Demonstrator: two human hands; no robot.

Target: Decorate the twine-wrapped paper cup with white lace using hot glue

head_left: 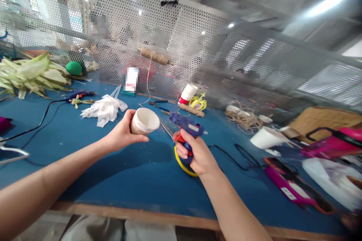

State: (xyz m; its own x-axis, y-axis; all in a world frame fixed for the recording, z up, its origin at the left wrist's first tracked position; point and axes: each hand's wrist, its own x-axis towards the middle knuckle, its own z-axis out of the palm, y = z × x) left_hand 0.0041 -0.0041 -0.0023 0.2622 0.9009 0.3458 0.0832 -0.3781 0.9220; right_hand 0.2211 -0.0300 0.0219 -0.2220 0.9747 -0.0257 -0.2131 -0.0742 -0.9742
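My left hand (124, 131) is closed round a white paper cup (145, 121), its open mouth tilted up toward me. A brownish covering shows on the cup's lower side. In my right hand (195, 150) is a blue hot glue gun (185, 122), gripped by the handle with fingers at the orange trigger. Its nozzle points left, toward the cup, with a gap between them. Under the right hand lie scissors with a yellow handle (181, 163), partly hidden. A black cord (234, 156) runs off to the right.
Husks (34, 73), a second glue gun (80, 95) and white crumpled strips (104, 107) lie on the blue table (118, 184) at left. Twine (155, 56) hangs on the perforated screen (113, 7). At right are a white cup (266, 138), twine-tangled cups (244, 115) and a purple device (291, 184).
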